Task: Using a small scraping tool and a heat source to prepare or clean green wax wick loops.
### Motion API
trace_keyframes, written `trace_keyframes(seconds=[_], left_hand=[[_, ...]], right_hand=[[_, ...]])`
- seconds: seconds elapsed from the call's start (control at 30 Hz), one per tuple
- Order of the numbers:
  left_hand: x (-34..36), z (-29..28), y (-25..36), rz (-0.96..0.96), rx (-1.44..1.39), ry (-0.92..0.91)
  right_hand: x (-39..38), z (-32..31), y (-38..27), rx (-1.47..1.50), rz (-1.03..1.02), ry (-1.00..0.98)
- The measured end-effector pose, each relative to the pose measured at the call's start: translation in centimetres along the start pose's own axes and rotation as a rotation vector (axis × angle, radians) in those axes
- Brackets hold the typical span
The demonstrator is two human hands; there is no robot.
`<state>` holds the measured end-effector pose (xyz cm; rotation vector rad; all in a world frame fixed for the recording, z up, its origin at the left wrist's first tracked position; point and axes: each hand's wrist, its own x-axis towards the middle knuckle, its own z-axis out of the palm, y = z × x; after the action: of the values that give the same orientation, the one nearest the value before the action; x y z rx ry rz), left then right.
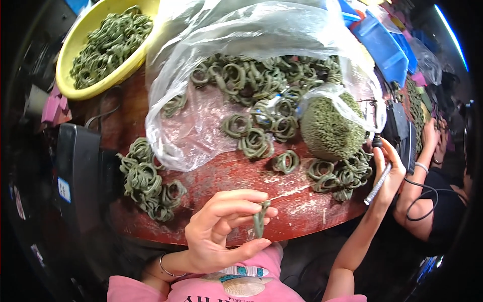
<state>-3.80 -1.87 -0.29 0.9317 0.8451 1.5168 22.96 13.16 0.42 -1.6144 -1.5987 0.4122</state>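
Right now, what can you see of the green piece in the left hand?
The green piece is a small, dull olive ring, seen nearly edge-on and upright, looking like stone or rubber. The left hand pinches it between fingertips and thumb, above the near edge of the worn red table. Nothing else touches it.

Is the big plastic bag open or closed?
Open. The bag's mouth is spread wide on the table, and green rings spill out of it.
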Motion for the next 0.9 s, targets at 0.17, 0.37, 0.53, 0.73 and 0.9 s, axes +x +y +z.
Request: trace_keyframes(seconds=[0.17,0.37,0.53,0.73,0.9], left_hand=[[-0.2,-0.2,0.1,0.026,0.074,-0.006],[-0.3,-0.3,-0.2,0.072,0.198,-0.008],[-0.2,-0.1,-0.2,0.090,0.189,-0.001],[-0.2,0.0,-0.2,0.072,0.173,0.029],[-0.3,0.0,-0.3,0.073,0.196,0.038]], right_hand=[[-0.2,-0.5,0.3,0.108,0.066,0.120],[-2.5,-0.9,-1.8,0.205,0.091,0.313],[-7.6,-1.3,-4.7,0.366,0.006,0.015],[-12.8,-0.4,-5.5,0.351,-0.028,-0.300],[-13.9,0.3,-5.8,0.235,-0.184,-0.430]])
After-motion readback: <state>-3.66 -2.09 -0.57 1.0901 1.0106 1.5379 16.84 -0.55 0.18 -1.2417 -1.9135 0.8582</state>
